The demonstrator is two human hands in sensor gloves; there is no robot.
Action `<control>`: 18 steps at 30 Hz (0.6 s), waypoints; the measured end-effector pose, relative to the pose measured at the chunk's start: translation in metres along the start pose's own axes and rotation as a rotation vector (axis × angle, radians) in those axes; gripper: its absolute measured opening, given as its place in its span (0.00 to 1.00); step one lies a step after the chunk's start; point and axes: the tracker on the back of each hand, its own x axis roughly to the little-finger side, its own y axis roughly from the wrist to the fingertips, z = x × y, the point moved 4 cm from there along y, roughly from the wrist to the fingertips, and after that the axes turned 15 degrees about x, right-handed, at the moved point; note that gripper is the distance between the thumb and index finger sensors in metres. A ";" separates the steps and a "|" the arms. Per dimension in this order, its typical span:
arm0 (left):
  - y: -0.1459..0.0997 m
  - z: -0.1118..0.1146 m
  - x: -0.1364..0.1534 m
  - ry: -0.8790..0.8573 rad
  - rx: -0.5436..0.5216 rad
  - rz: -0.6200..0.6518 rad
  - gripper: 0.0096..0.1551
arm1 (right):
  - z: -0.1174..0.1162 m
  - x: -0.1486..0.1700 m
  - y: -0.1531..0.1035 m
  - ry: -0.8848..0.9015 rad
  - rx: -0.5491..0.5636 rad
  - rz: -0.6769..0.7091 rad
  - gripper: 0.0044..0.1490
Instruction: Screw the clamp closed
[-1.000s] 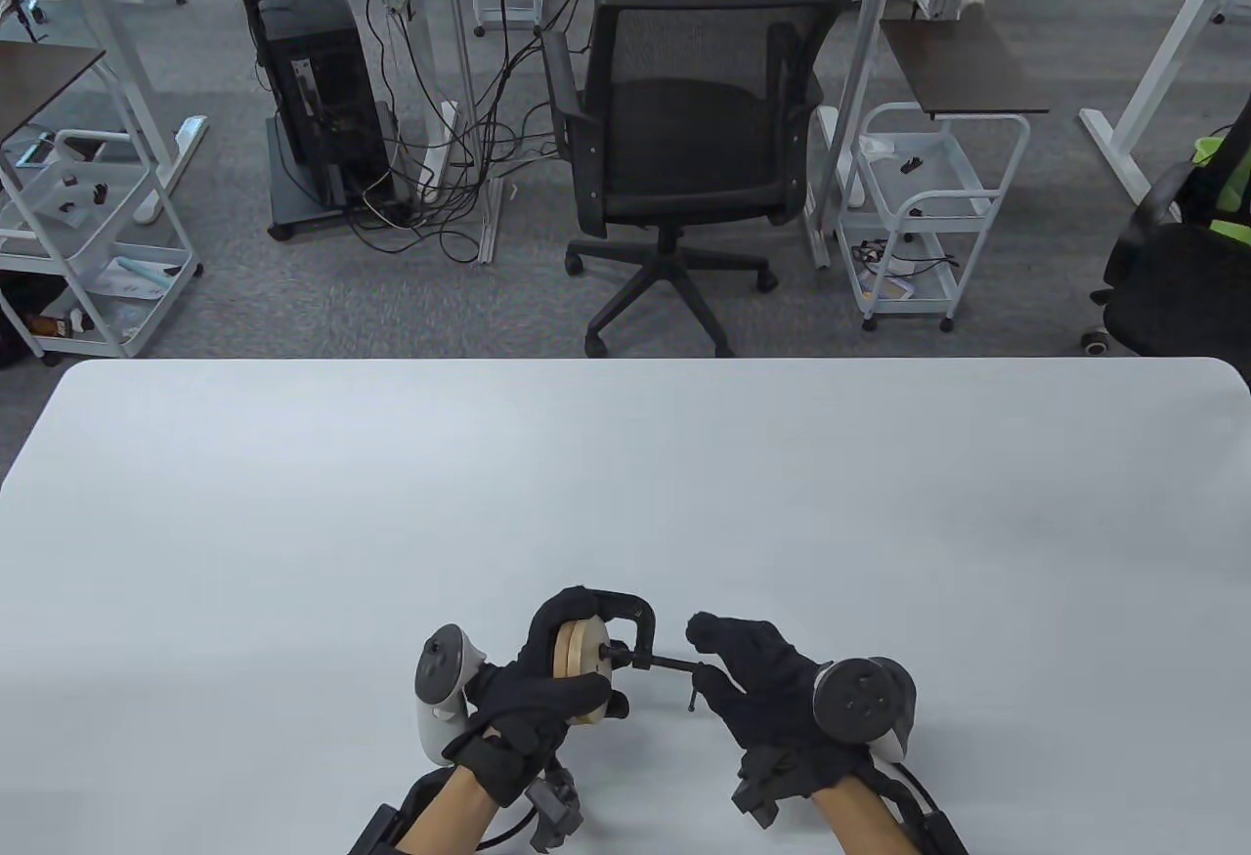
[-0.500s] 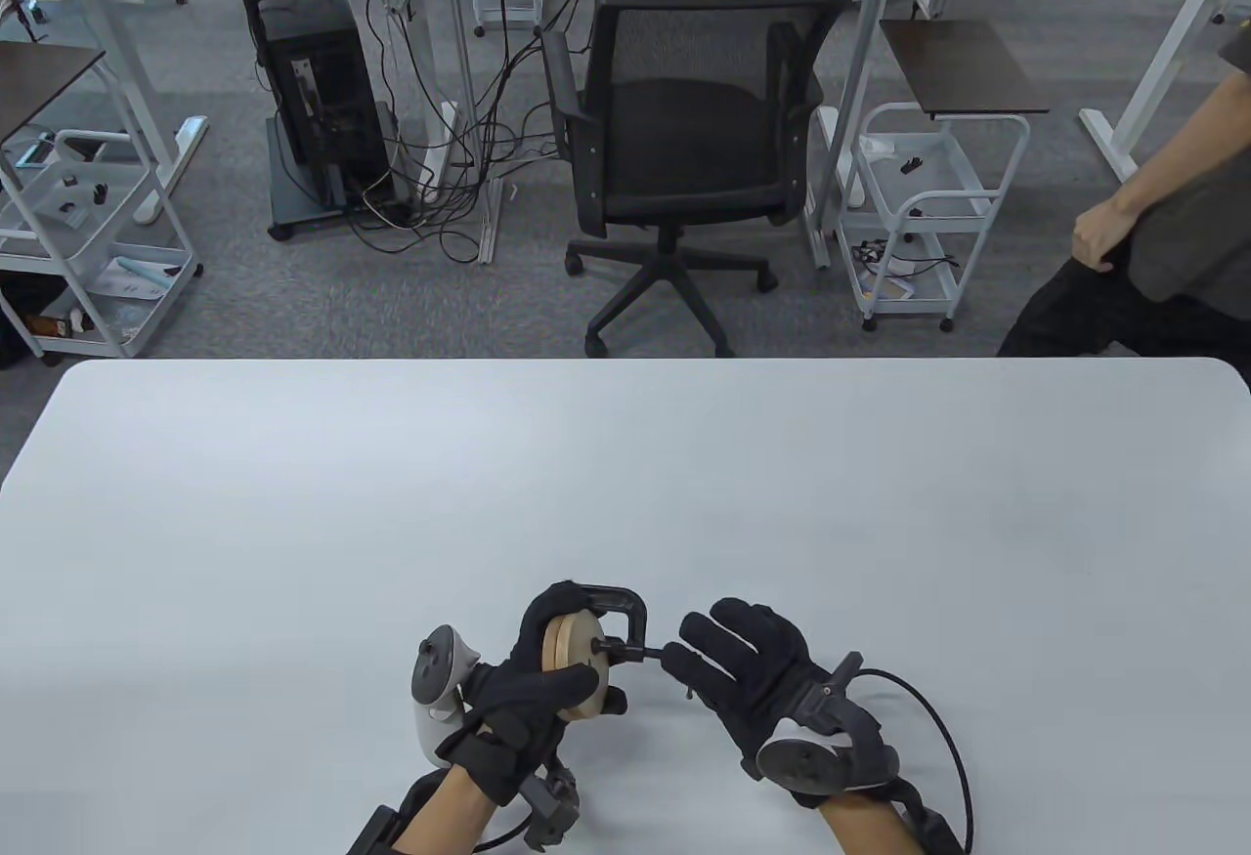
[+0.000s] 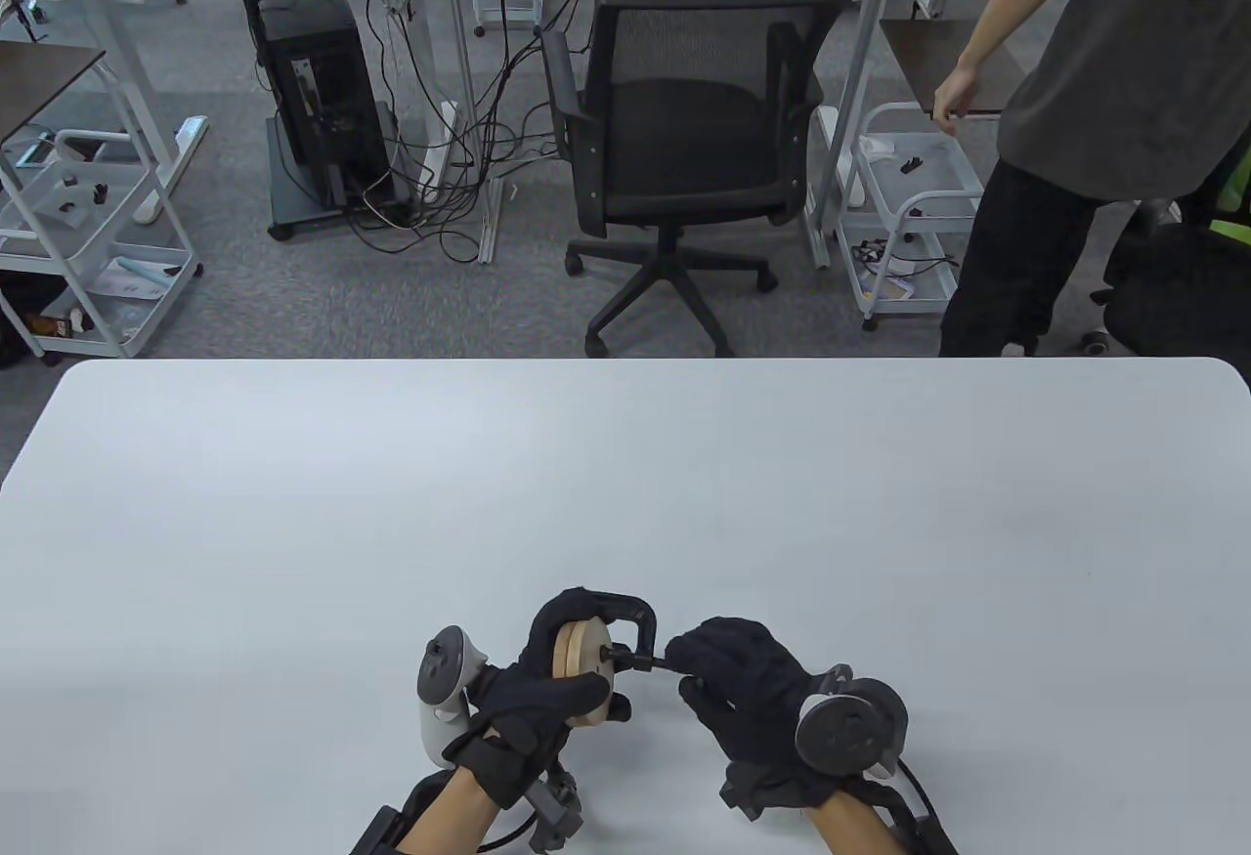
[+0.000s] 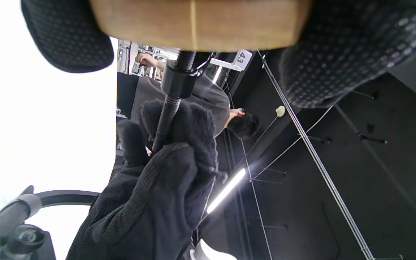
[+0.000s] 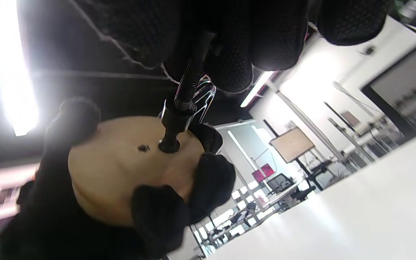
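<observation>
A black C-clamp (image 3: pixel 630 613) is held near the table's front edge, its screw (image 3: pixel 647 664) pointing right. Two stacked wooden discs (image 3: pixel 583 664) sit in its mouth; they also show in the left wrist view (image 4: pixel 197 23) and the right wrist view (image 5: pixel 121 173). My left hand (image 3: pixel 547 689) grips the discs and the clamp frame. My right hand (image 3: pixel 728 674) is closed around the screw's handle end, which it hides. The screw's pad (image 5: pixel 169 146) touches the disc face. The threaded screw (image 4: pixel 166 115) runs from the clamp's nut into my right fingers (image 4: pixel 179 151).
The white table (image 3: pixel 625 493) stretches away behind the hands. A black office chair (image 3: pixel 684 142) stands past its far edge. A person in a grey shirt (image 3: pixel 1104 103) stands at the far right beside a white cart (image 3: pixel 919 210).
My right hand has rolled over on the screw handle, first palm down, then back, fingers closing around it. The left hand keeps its hold. A person has walked in at the far right.
</observation>
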 end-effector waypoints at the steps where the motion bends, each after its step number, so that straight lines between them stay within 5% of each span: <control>1: 0.000 0.001 -0.001 0.010 0.001 0.000 0.60 | 0.000 0.006 0.000 0.040 0.004 -0.066 0.30; 7: 0.001 0.002 -0.002 0.050 0.013 -0.004 0.60 | -0.002 0.024 -0.004 0.191 0.024 -0.291 0.35; 18: -0.001 0.000 -0.001 0.002 -0.007 0.010 0.60 | 0.001 0.020 -0.003 0.153 0.036 -0.231 0.40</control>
